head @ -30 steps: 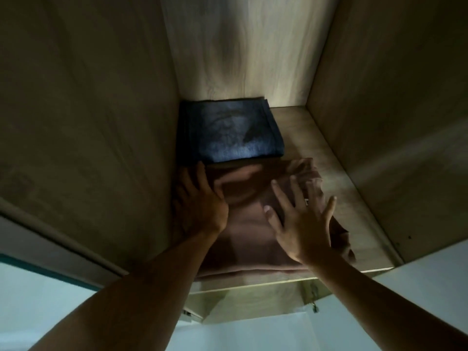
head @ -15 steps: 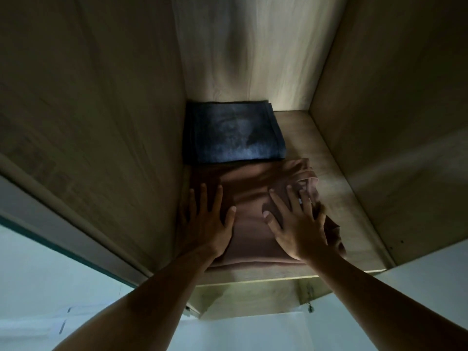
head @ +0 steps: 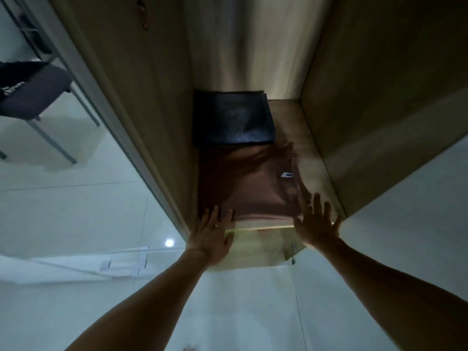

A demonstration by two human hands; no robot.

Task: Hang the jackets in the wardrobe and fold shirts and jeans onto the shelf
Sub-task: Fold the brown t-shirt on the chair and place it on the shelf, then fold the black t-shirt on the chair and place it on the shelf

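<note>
Both hands are spread wide and hold nothing. The left hand [head: 211, 235] sits at the front lip of the shelf [head: 312, 158], its straight fingertips touching the near left corner of the folded brown shirt [head: 249, 188]. The right hand [head: 316, 225] hovers at the shirt's near right corner, fingers fanned; whether it touches the cloth I cannot tell. Flat palms at both front corners suit squaring a soft fold without rumpling it, and I judge that to be the reason for the open pose: this looks like the last nudge of placing the shirt, or the release from it.

The shirt lies flat on the shelf, its near edge just at the lip, a small white label [head: 287, 175] showing toward 2 o'clock on its top face. At 12 o'clock from the shirt, touching its far edge, rests a folded stack of dark blue jeans [head: 233, 117], pushed back against the rear wall, which leaves the front row free for the shirt. Both piles hug the left wall of the wardrobe [head: 141, 105], so bare shelf remains at 3 o'clock.

Outside, at 9 to 10 o'clock, a chair [head: 33, 92] stands on the pale floor with dark fabric on its seat. No jackets can be made out.
</note>
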